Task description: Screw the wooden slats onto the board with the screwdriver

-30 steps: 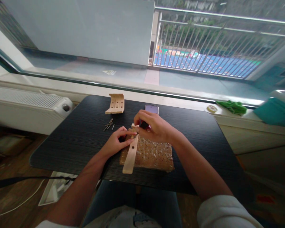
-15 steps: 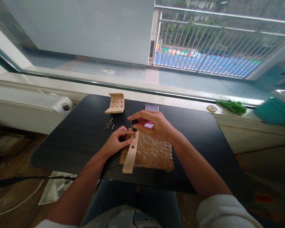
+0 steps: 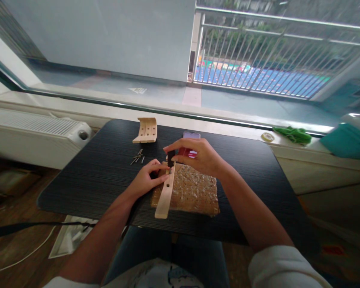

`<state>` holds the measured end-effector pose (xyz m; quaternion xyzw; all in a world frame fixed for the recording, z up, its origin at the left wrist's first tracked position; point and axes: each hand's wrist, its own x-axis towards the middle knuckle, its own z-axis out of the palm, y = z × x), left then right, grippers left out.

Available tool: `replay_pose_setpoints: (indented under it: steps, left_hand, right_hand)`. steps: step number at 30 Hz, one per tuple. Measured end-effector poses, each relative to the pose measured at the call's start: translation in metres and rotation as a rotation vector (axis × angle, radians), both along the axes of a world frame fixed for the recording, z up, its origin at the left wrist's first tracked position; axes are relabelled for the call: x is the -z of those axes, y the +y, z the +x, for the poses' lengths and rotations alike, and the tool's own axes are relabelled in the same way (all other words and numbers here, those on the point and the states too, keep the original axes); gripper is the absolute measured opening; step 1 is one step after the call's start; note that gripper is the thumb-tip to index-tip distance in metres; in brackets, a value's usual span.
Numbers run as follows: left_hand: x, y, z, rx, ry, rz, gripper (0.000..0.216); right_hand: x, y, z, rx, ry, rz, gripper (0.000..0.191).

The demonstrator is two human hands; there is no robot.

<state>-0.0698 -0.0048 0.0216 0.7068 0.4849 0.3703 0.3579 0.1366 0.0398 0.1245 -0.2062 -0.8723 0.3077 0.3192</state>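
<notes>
A pale wooden strip (image 3: 165, 193) with holes lies across the left part of a brown perforated board (image 3: 192, 194) on the black table (image 3: 102, 176). My left hand (image 3: 145, 180) pinches something small at the strip's far end, fingers closed. My right hand (image 3: 195, 157) hovers just above that end, fingers closed around a small dark tool (image 3: 170, 156) that points down at the strip.
Several loose screws (image 3: 137, 157) lie left of my hands. A curved wooden piece (image 3: 145, 131) with holes sits at the table's far edge. A phone (image 3: 191, 138) lies behind my right hand. A radiator (image 3: 33, 128) stands left, green cloth (image 3: 292, 134) on the sill right.
My right hand rose a little from the strip's end and shifted right, turning the dark tool upright. My left hand and the strip stayed in place.
</notes>
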Motion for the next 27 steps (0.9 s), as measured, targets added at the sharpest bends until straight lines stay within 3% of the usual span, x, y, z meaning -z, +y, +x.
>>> replay_pose_setpoints:
  steps: [7,16,27]
  left_hand:
    - [0.001,0.001,0.000,0.004,-0.006,0.018,0.018]
    - [0.005,0.002,-0.002,0.001,-0.007,0.032,0.019]
    - [0.008,0.002,-0.002,0.010,-0.020,0.021,0.020]
  right_hand:
    - [0.006,0.000,-0.005,0.070,0.056,0.030,0.020]
    - [0.013,-0.002,-0.010,0.129,0.057,0.198,0.019]
    - [0.009,-0.002,-0.008,0.068,0.034,0.210,0.018]
